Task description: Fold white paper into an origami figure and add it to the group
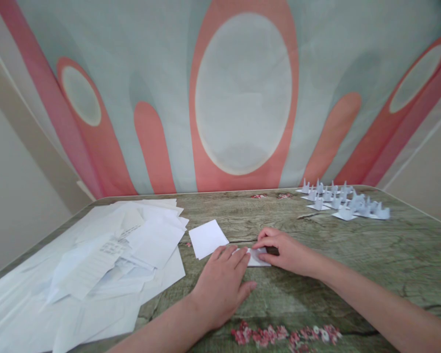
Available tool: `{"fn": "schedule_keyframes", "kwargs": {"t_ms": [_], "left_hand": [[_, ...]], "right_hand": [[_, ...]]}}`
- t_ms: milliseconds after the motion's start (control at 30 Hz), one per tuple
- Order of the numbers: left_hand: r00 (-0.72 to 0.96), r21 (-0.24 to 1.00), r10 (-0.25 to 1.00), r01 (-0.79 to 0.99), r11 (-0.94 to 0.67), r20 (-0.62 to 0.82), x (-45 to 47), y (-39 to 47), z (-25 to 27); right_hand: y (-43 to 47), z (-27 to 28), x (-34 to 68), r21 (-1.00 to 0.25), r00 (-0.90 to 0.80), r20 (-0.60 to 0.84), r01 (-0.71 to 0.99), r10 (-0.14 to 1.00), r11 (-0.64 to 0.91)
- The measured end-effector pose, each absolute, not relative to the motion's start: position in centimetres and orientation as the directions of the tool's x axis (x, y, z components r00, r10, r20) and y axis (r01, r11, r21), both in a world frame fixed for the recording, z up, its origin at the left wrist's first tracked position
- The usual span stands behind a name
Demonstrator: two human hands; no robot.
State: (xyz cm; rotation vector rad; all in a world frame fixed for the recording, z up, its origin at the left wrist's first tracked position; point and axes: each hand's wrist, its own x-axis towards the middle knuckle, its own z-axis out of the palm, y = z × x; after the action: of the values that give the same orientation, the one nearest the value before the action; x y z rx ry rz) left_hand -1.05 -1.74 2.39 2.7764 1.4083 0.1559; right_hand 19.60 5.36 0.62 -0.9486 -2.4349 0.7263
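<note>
A small folded piece of white paper (257, 260) lies on the wood-patterned table in front of me. My left hand (222, 284) rests flat on its left part, fingers stretched out and thumb apart. At the right end of the paper, my right hand (277, 249) has its thumb and fingers bent together on the edge, gripping it. Part of the paper is hidden under both hands. Just beyond my left fingertips lies a small stack of square white paper sheets (208, 239).
A large loose pile of white paper (95, 264), some printed, covers the left side. At the back right stand several small folded paper figures (343, 201) on white squares. Pink flower shapes (286, 336) mark the near edge. A patterned cloth (242, 98) hangs behind the table (353, 264).
</note>
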Motion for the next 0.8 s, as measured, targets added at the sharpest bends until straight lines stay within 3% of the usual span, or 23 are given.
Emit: {"fn": "schedule_keyframes", "kwargs": {"t_ms": [500, 800], "left_hand": [[0.644, -0.060, 0.758, 0.764, -0.642, 0.103, -1.2, -0.7, 1.7], [0.604, -0.047, 0.782, 0.795, -0.605, 0.155, -1.7, -0.1, 1.7]], "right_hand": [[3.5, 1.6, 18.6, -0.333, -0.772, 0.249, 0.499, 0.585, 0.800], [3.5, 0.8, 18.0, -0.158, -0.806, 0.280, 0.498, 0.522, 0.853]]}}
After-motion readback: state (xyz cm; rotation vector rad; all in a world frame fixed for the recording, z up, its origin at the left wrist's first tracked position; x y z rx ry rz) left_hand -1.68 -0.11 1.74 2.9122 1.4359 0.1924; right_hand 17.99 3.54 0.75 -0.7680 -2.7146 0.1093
